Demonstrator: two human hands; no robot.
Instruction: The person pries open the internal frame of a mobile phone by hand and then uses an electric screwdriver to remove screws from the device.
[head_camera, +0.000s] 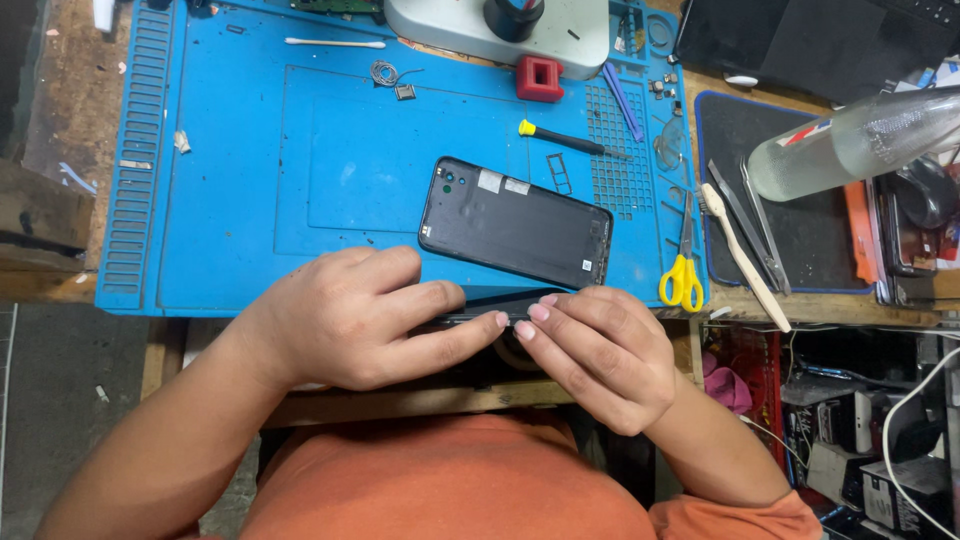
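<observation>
My left hand (365, 320) and my right hand (605, 350) meet at the near edge of the blue work mat (250, 190). Between their fingertips they hold a thin dark phone body (495, 300), seen nearly edge-on and largely hidden by the fingers. Just beyond it a black phone back cover (515, 222) lies inner side up on the mat, apart from both hands.
A yellow-tipped screwdriver (572, 140), yellow-handled scissors (683, 268), tweezers (745, 215), a pale spudger (745, 260), a red block (539, 78), a cotton swab (335, 43) and a microscope base (500, 35) surround the mat. A clear bottle (850, 140) overhangs a black pad (810, 225) at right.
</observation>
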